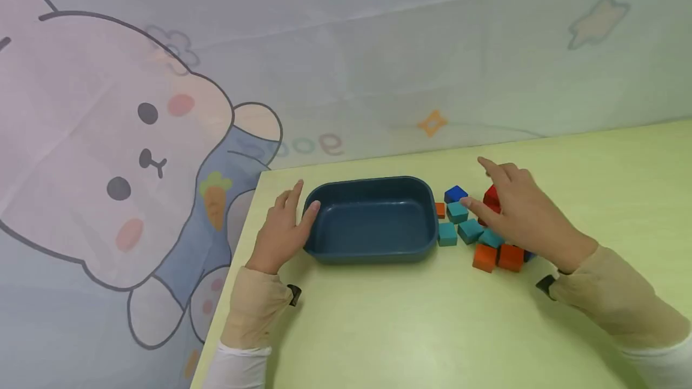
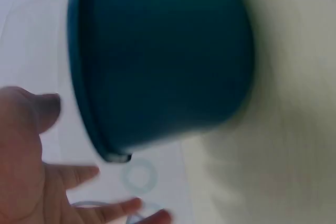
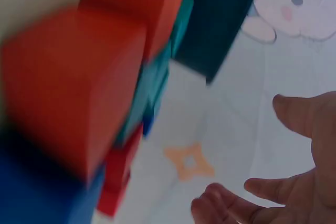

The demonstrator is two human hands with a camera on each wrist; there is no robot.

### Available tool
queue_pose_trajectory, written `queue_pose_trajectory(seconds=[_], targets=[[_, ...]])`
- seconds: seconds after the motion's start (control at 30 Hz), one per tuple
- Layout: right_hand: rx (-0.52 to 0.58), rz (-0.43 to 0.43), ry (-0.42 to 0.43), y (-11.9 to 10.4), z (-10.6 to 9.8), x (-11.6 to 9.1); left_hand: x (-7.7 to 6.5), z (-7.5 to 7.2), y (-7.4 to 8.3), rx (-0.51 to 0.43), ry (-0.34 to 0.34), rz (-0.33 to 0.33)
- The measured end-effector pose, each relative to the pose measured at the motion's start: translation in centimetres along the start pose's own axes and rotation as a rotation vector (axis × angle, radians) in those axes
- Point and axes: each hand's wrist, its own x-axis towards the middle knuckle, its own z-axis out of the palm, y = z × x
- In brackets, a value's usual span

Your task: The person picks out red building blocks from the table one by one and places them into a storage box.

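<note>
A dark blue rectangular tray (image 1: pixel 427 203) sits empty on the yellow-green table (image 1: pixel 432 323). My left hand (image 1: pixel 283 227) lies flat against its left end, fingers straight, thumb touching the rim. The left wrist view shows the tray's wall (image 2: pixel 168 66) close up and blurred, with the hand's fingers (image 2: pixel 79 174) spread. To the tray's right lies a cluster of cubes: teal (image 1: pixel 447 233), blue (image 1: pixel 456 194), orange (image 1: pixel 485 257) and red (image 1: pixel 491 197). My right hand (image 1: pixel 510 203) hovers over them with spread fingers, holding nothing. In the right wrist view the orange cubes (image 3: pixel 73 93) loom large and blurred.
A pale cloth printed with a cartoon rabbit (image 1: pixel 124 155) hangs behind and left of the table. The table's left edge runs just beside my left arm. Bare tabletop stretches in front of the tray and to the far right.
</note>
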Motion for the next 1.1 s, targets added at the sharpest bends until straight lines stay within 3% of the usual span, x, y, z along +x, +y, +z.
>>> queue_pose_trajectory(seconds=[0.17,0.37,0.53,0.67,0.8,0.97,1.1], targets=[[0.103,-0.055,-0.058,-2.2,2.8,1.5,0.3,1.0,0.3,-0.053,-0.02,-0.076],[0.082,-0.194,-0.001,-3.4,4.9,2.4,0.5,2.0,0.6,-0.082,-0.004,-0.031],[0.091,-0.22,0.03,-3.6,5.1,2.1,0.2,1.8,0.5,-0.181,-0.098,-0.061],[0.11,-0.21,-0.011,-3.9,4.9,1.1,-1.1,1.8,0.3,-0.283,-0.203,-0.096],[0.108,-0.237,-0.009,-4.5,4.4,-0.8,-3.4,1.7,0.6,-0.324,-0.249,-0.099],[0.121,-0.235,-0.023,-4.8,4.2,-3.3,-6.2,2.2,1.4,-0.304,-0.202,-0.113],[0.156,-0.207,-0.051,-4.8,4.3,-3.9,-6.9,2.8,1.8,-0.223,-0.1,-0.128]])
